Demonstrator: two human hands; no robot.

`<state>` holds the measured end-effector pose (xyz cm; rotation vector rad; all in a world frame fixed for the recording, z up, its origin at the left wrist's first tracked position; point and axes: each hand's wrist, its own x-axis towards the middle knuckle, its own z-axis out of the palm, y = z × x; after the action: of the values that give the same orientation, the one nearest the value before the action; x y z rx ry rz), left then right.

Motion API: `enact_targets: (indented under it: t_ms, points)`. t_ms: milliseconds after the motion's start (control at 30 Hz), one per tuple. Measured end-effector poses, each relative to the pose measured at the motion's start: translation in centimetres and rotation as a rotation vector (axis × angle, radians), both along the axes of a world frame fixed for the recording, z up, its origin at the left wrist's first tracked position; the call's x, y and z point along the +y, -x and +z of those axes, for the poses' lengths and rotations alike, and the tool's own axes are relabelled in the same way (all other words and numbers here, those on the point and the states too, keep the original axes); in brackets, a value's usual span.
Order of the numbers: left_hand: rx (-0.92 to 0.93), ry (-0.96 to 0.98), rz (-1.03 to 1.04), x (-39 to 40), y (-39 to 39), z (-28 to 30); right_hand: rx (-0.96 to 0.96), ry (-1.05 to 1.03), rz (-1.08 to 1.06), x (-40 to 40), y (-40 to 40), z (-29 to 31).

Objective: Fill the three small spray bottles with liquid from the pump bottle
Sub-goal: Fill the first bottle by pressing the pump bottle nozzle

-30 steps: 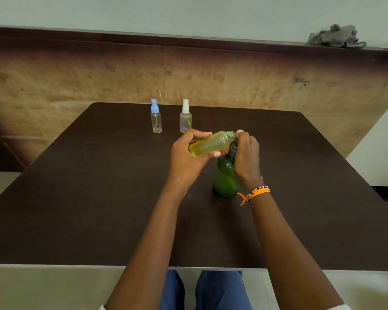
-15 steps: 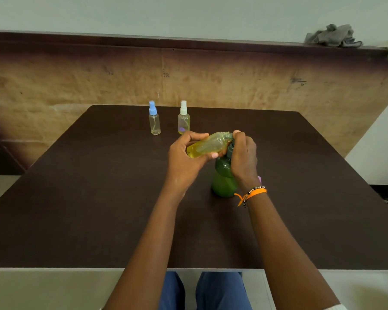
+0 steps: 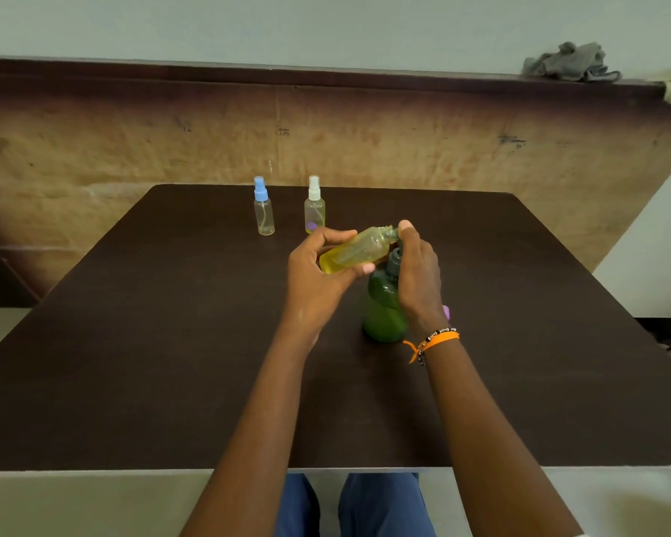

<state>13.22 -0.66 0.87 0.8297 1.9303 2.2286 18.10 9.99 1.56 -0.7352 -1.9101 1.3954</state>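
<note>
My left hand [image 3: 318,281] holds an uncapped small spray bottle [image 3: 359,250] tilted on its side, yellow liquid pooled at its base, its open neck at the pump nozzle. My right hand [image 3: 417,273] rests on the pump head of the green pump bottle [image 3: 382,312], which stands on the dark table [image 3: 171,343]. Near the far edge stand two capped small bottles: a clear one with a blue cap [image 3: 263,207] and a yellowish one with a white cap [image 3: 314,206]. A purple bit [image 3: 446,312], perhaps a cap, peeks out behind my right wrist.
A brown wooden panel [image 3: 132,149] rises behind the table. A grey cloth [image 3: 570,63] lies on its ledge at the upper right. My blue-trousered knees [image 3: 365,505] show below the table's front edge.
The hands and both bottles keep almost the same pose; the view has shifted slightly. The tilted bottle stays at the nozzle.
</note>
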Motion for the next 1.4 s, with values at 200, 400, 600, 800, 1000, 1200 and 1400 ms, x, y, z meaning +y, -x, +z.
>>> enact_targets:
  t_ms: [200, 400, 600, 800, 1000, 1200, 1400]
  points:
    - [0.002, 0.010, -0.001, 0.0, 0.2, -0.1, -0.054, 0.024, -0.024, -0.1, -0.4, 0.4]
    - [0.002, 0.021, 0.002, 0.1, 0.3, -0.2, -0.015, -0.036, -0.075, -0.5, 0.1, 0.3]
    - [-0.016, 0.009, 0.001, 0.1, 0.2, -0.4, -0.017, -0.072, -0.058, -0.1, 0.2, 0.2]
    - [0.004, 0.016, 0.006, 0.0, 0.2, -0.1, -0.021, -0.062, -0.072, 0.0, 0.0, 0.5]
    - [-0.009, 0.029, 0.008, -0.2, 0.0, -0.3, -0.030, -0.064, -0.077, -0.2, -0.1, 0.7]
    - [-0.014, 0.003, 0.005, -0.1, 0.1, -0.3, -0.017, -0.051, -0.062, -0.4, 0.1, 0.0]
    - [-0.024, -0.001, 0.002, 0.1, 0.1, -0.3, -0.005, -0.005, -0.058, -0.8, 0.1, 0.2]
